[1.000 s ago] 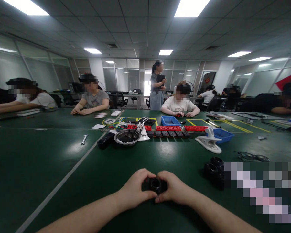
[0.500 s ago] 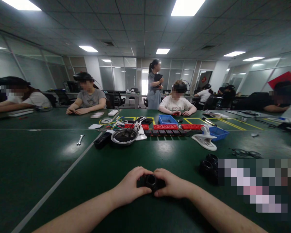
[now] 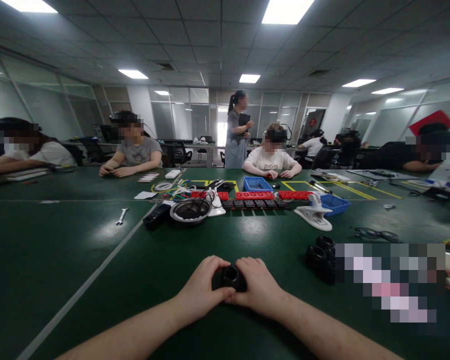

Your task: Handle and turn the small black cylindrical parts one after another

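Observation:
A short black round part (image 3: pixel 231 283) with a wide hole in its top sits upright between my hands, on or just over the green table (image 3: pixel 165 255). My left hand (image 3: pixel 201 286) curls around its left side, fingertips at the far rim and thumb at the near side. On the right, my right hand (image 3: pixel 261 289) is wrapped against it, with its thumb meeting the left thumb in front. The fingers partly cover the part's sides. Several similar black round parts (image 3: pixel 316 257) stand together to the right of my right hand.
Ahead lie a metal dish (image 3: pixel 174 214), red strips (image 3: pixel 254 195), a white clip base (image 3: pixel 314 218) and blue trays (image 3: pixel 258 184). A wrench (image 3: pixel 122 216) is at the left, eyeglasses (image 3: pixel 377 234) at the right. A blurred-out patch covers the right side. Other people sit around the table.
My right hand has closed in around the black part, covering more of its right side. The thumbs now meet in front. The whole view has shifted slightly.

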Tool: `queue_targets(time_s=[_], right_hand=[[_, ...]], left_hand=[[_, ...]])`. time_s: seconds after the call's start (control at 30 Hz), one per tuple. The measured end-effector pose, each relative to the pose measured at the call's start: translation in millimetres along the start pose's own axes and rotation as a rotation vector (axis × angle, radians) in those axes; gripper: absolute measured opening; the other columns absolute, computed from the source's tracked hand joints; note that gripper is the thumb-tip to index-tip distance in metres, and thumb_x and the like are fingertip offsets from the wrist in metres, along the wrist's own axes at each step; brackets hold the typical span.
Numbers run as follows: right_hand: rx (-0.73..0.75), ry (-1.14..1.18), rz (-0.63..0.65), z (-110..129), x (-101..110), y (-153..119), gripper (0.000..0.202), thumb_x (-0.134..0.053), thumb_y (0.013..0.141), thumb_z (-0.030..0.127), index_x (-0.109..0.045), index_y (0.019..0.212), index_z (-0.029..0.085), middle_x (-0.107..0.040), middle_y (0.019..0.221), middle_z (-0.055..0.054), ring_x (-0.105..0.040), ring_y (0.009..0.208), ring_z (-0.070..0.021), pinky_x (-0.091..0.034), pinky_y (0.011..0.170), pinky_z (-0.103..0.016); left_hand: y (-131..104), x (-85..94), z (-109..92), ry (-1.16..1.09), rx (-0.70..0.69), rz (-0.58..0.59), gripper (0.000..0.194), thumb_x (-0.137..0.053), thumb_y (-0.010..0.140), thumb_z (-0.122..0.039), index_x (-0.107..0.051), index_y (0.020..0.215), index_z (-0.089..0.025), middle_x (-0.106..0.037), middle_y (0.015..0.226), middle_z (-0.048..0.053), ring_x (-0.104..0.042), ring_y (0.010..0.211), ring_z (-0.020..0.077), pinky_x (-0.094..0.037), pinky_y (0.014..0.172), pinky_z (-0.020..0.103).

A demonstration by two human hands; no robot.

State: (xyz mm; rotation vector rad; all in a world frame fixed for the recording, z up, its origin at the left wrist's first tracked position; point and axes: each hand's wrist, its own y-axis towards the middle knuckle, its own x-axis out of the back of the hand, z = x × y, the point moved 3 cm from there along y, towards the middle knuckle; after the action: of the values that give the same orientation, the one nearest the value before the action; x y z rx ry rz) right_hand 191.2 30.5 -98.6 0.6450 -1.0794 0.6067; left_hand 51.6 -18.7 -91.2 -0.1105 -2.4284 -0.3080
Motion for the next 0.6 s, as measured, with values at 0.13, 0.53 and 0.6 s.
queue_targets(time_s=[0.13, 0.53, 0.6], right_hand=[[0.127, 0.192, 0.172, -13, 4, 4, 0.049, -0.076, 0.055, 0.042, -0.057, 0.093, 0.018, -0.056, 0.088, -0.001, -0.049, 0.082, -0.02, -0.037, 0.072, -0.03], [0.035, 0.465, 0.175, -22, -1, 9, 0.032, -0.079, 0.052, 0.022, -0.058, 0.075, 0.016, -0.052, 0.072, 0.005, -0.049, 0.07, -0.0133, -0.036, 0.06, -0.021], [-0.034, 0.394, 0.126, -19, -6, 8, 0.038, -0.08, 0.049, 0.028, -0.054, 0.073, 0.016, -0.051, 0.071, 0.004, -0.047, 0.066, -0.0127, -0.033, 0.055, -0.02]], left_hand=[[4, 6.9, -2, 0.001, -0.039, 0.117, 0.033, -0.066, 0.067, -0.018, -0.053, 0.098, -0.022, -0.051, 0.096, 0.001, -0.048, 0.088, 0.0183, -0.039, 0.072, 0.026], [3, 4.5, -3, 0.026, -0.015, 0.082, 0.032, -0.07, 0.064, -0.023, -0.056, 0.092, -0.019, -0.052, 0.09, 0.0, -0.049, 0.086, 0.0189, -0.038, 0.073, 0.027], [0, 0.6, -3, 0.061, 0.027, 0.01, 0.032, -0.071, 0.062, -0.024, -0.055, 0.089, -0.019, -0.052, 0.089, 0.001, -0.049, 0.085, 0.0197, -0.039, 0.073, 0.028]])
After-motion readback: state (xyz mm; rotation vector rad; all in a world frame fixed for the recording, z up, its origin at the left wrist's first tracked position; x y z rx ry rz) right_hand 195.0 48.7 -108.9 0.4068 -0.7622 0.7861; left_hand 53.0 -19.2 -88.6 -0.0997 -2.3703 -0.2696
